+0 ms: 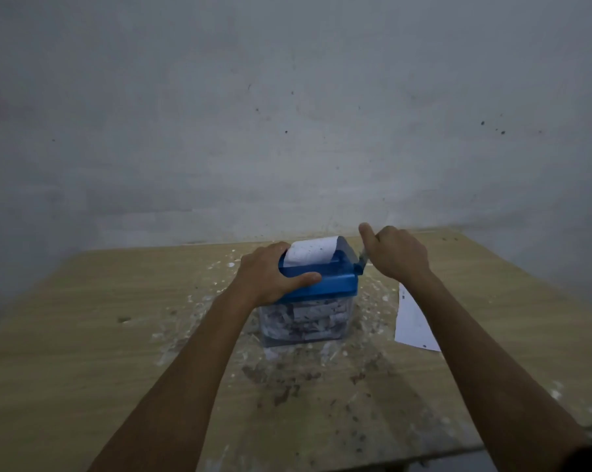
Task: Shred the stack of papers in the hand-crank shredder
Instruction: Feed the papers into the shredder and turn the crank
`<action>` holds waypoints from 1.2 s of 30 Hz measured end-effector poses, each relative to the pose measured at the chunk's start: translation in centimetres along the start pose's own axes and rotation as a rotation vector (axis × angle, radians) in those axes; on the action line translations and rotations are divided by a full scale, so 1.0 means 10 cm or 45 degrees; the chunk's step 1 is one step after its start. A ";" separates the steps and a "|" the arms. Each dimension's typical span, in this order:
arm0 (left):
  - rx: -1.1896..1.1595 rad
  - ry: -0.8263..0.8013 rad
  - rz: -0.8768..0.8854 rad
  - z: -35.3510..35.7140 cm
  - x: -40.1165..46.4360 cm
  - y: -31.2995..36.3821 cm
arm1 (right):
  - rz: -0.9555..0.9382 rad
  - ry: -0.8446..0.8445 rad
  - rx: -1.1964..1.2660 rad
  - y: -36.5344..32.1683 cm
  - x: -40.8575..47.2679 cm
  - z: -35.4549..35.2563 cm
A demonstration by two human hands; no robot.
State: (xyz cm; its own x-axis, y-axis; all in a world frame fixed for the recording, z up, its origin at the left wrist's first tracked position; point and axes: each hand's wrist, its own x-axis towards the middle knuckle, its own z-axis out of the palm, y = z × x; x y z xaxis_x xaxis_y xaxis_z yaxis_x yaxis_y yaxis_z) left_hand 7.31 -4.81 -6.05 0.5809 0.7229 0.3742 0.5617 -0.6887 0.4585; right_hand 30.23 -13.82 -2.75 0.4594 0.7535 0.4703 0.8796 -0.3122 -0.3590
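A small hand-crank shredder (335, 282) with a blue lid and a clear bin stands mid-table. The bin (304, 321) is packed with paper strips. A white sheet (313, 250) sticks up out of the slot on top. My left hand (270, 277) clamps the lid's left side, thumb across the front. My right hand (396, 253) is closed around the crank handle (361, 264) on the shredder's right side, thumb pointing up. More white paper (413, 321) lies flat on the table to the right, partly under my right forearm.
The wooden table (117, 335) is stained and littered with paper scraps around the shredder. A grey wall (287, 114) rises directly behind the table's far edge. The table's near-right edge shows at the lower right.
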 end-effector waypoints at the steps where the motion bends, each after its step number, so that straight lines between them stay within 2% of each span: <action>1: 0.004 0.005 0.003 0.00 0.00 0.01 | 0.030 0.011 0.030 0.01 0.06 0.04; 4: -0.027 -0.028 0.011 -0.03 0.00 0.02 | 0.090 0.022 0.078 0.00 0.25 0.14; 9: -0.068 0.006 0.019 0.01 -0.02 0.01 | 0.237 -0.314 0.347 -0.01 0.49 0.39; 15: -0.067 0.063 -0.014 0.07 -0.03 0.01 | 0.487 -0.557 0.737 0.10 0.28 0.66; 18: -0.029 0.051 -0.038 0.08 -0.02 0.03 | 0.469 -0.587 0.678 0.16 0.26 0.64; 22: -0.040 0.026 -0.055 0.07 -0.01 0.05 | 0.295 -0.767 0.565 0.26 -0.03 0.63; 25: -0.003 0.023 -0.073 0.07 0.00 0.05 | 0.259 -0.694 0.538 0.33 -0.38 0.69; 31: 0.025 -0.044 -0.126 0.04 0.04 0.05 | 0.106 -0.522 0.170 0.39 -0.73 0.47; 33: 0.023 -0.076 -0.130 0.02 0.04 0.06 | 0.043 -0.445 0.187 0.37 -0.79 0.32; 36: 0.050 -0.121 -0.122 0.00 0.06 0.05 | 0.122 -0.331 0.518 0.30 -0.71 0.10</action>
State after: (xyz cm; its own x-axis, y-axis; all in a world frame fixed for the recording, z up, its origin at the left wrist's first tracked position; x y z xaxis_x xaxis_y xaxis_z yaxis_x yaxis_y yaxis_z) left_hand 7.96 -4.75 -5.62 0.5757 0.7781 0.2511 0.6389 -0.6198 0.4557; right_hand 29.50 -19.55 -7.97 0.4444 0.8680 0.2216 0.6915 -0.1751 -0.7008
